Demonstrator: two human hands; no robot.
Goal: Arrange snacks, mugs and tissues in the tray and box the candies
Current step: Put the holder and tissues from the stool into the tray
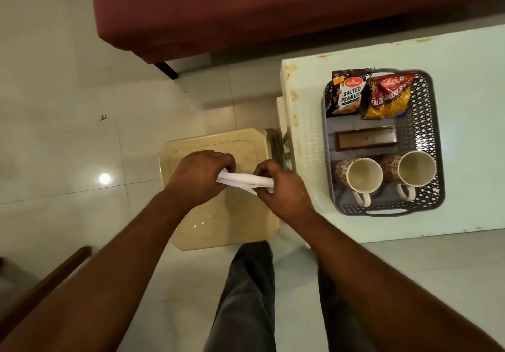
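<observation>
The gray tray (328,133) near the desk's (470,133) left edge already holds two snack bags (369,94), a brown box (366,139) and two mugs (382,174). Left hand (200,176) and right hand (281,190) each pinch the white tissues (246,180) over a stool (232,220). The tissues still need to go in.

Mugs (385,178) before packets (369,94) in tray (427,138)

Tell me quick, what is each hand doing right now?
Left hand: closed on one end of the folded white paper tissues.
Right hand: closed, pinching the other end of the same tissues.
</observation>
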